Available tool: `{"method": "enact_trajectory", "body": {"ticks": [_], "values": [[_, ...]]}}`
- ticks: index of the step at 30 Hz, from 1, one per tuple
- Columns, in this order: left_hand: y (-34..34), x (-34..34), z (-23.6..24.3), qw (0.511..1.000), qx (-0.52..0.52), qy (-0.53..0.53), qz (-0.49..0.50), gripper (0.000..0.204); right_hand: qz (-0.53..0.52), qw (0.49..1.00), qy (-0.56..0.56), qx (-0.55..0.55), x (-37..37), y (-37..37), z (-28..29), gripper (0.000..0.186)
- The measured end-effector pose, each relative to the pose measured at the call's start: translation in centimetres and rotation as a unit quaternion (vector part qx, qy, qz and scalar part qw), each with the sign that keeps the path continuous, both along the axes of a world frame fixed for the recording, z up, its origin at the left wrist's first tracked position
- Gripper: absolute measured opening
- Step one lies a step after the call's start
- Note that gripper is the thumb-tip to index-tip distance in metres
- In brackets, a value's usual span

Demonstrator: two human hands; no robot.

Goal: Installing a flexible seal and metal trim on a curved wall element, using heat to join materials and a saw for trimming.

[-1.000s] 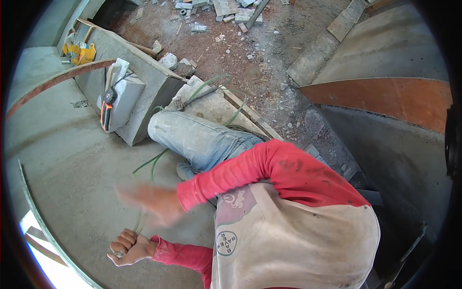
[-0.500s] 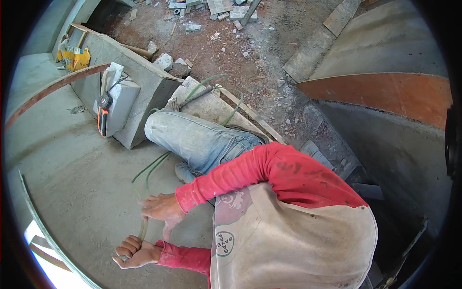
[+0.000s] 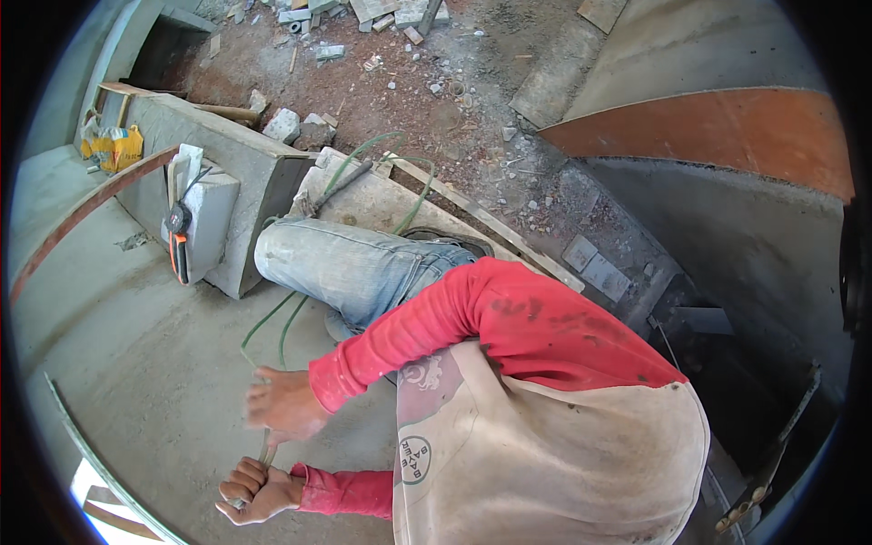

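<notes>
A thin green hose (image 3: 262, 331) loops out from below my bent knee and runs to my right hand (image 3: 286, 404). From there a short pale-green stretch carries on down to my left hand (image 3: 254, 490). The left one is a fist closed round the hose, thumb sticking out. Just above it, the right has its fingers partly smeared by motion, and the hose appears to pass through its grasp. Both hands are over the grey concrete surface. Another green loop (image 3: 420, 200) lies beyond my leg, beside a grey rod.
Orange-and-black hand tools (image 3: 179, 245) lie against a white block (image 3: 213, 204) at the left. Near them are a concrete block (image 3: 254, 195), a curved reddish strip (image 3: 91, 218) and a yellow bag (image 3: 118, 148). Rubble (image 3: 372, 64) covers the far ground. A brown curved board (image 3: 718, 132) stands right.
The whole view has shifted, with the far things now farther left. My right hand has come closer above my left fist, its thumb now near the hose. The left fist keeps its grip.
</notes>
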State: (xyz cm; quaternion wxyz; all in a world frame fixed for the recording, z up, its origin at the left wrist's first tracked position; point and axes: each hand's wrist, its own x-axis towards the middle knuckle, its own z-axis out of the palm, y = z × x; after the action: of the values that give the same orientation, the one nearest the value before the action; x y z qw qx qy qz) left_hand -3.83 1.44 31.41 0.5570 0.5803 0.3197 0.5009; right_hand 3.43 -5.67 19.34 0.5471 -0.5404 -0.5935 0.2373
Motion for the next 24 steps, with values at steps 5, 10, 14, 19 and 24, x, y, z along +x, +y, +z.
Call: {"method": "enact_trajectory", "body": {"ticks": [5,10,14,19,24], "values": [[-1.0,0.1,1.7,0.998,0.048,-0.021,0.025,0.049,0.074,0.993,0.088,-0.029,-1.2,0.6,0.2,0.03],[-2.4,0.3,2.4,0.99,0.108,-0.074,0.053,0.05,0.071,0.983,0.159,0.051,-0.6,-0.1,1.1,0.024],[-1.1,-0.2,1.5,0.993,0.091,-0.074,0.002,0.049,0.043,0.987,0.146,0.046,-1.4,0.2,0.2,0.024],[-0.3,0.0,-0.3,0.985,0.167,0.036,0.011,0.041,-0.017,0.99,0.129,0.061,-2.0,0.3,-1.0,0.025],[0.3,-1.1,-0.3,0.982,0.171,0.055,0.05,0.04,0.004,0.991,0.111,0.077,-1.7,0.9,-1.0,0.025]]}}
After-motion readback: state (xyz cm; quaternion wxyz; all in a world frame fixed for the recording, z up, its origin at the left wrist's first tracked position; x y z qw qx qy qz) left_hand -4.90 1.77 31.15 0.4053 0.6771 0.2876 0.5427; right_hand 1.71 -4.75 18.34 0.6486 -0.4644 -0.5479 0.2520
